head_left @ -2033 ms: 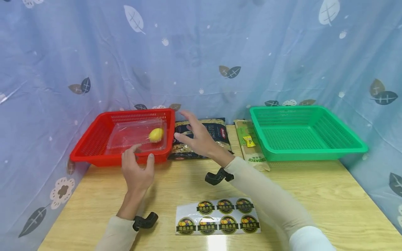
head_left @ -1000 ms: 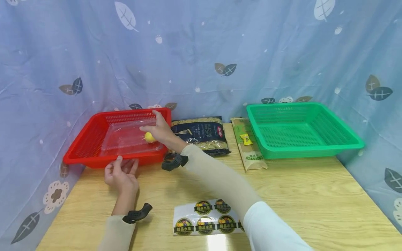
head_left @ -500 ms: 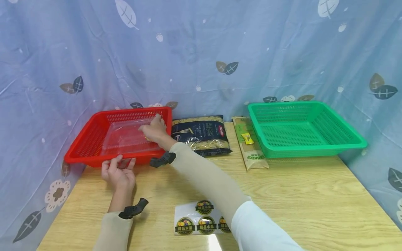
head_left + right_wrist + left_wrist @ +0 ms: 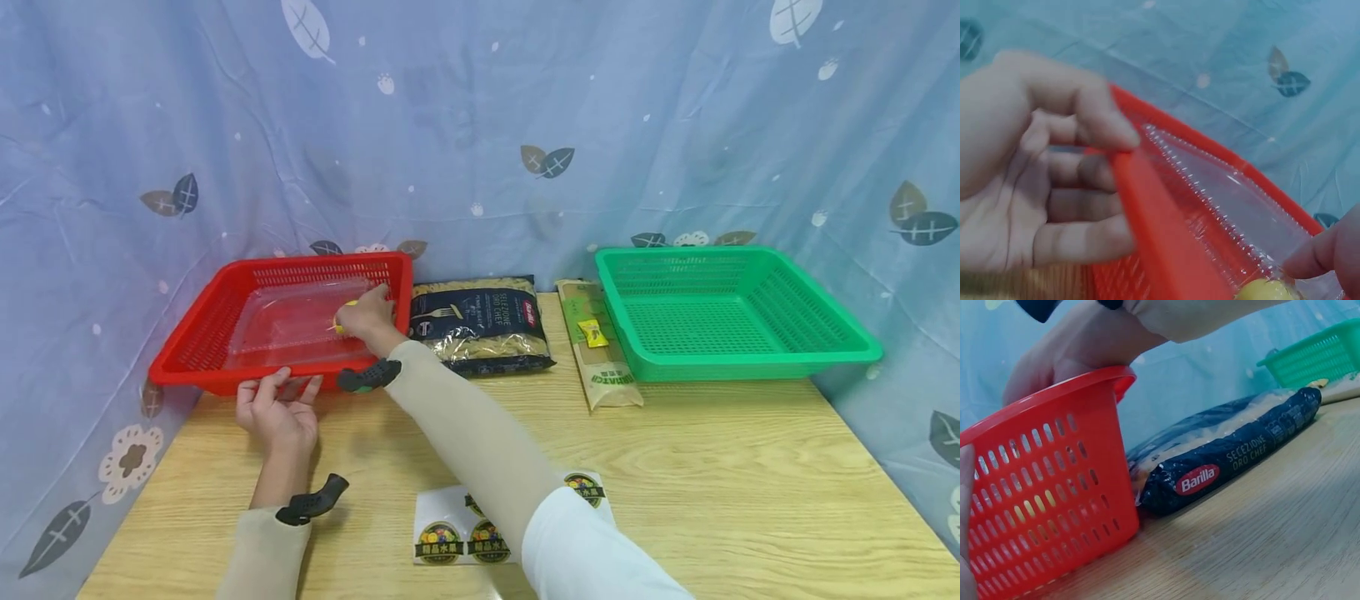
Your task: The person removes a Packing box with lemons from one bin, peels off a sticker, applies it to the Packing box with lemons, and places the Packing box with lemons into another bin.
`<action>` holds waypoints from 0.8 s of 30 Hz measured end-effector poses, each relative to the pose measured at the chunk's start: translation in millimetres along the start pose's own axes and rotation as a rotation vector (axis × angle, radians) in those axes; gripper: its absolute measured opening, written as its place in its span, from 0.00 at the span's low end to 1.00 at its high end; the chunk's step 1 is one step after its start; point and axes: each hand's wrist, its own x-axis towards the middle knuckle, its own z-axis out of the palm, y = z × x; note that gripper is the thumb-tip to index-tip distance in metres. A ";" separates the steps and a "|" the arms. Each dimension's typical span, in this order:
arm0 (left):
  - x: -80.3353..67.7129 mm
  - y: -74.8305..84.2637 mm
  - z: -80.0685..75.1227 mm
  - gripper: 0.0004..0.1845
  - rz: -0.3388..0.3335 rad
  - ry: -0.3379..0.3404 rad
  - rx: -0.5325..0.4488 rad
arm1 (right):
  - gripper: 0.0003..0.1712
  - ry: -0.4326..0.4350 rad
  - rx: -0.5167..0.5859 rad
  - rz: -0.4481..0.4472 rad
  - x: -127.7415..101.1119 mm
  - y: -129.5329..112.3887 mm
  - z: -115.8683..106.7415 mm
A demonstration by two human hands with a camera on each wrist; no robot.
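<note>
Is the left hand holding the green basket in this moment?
No, the left hand holds the near rim of the red basket.

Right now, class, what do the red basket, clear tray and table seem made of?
Red basket: probably moulded plastic, slightly glossy; slotted walls. Clear tray: likely thin, shiny plastic; red shows through. Table: smooth wood or laminate; visible grain leaves both possible.

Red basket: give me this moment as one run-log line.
left grip: holds red basket by near rim | right grip: at yellow ball, hold unclear | clear tray: inside red basket
</note>
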 end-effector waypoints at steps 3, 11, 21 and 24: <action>0.9 1.5 0.6 0.08 -0.008 -0.002 0.001 | 0.50 -0.021 0.058 0.037 1.7 -0.8 1.3; -0.2 3.9 0.6 0.10 -0.023 0.009 0.006 | 0.23 -0.023 0.106 0.061 4.9 -0.7 3.5; -3.3 4.3 5.1 0.10 -0.047 0.040 0.018 | 0.22 -0.076 0.224 0.073 3.9 0.0 -0.9; -3.7 4.9 6.5 0.11 -0.052 0.061 0.018 | 0.22 -0.063 0.217 0.049 3.5 -1.2 -1.4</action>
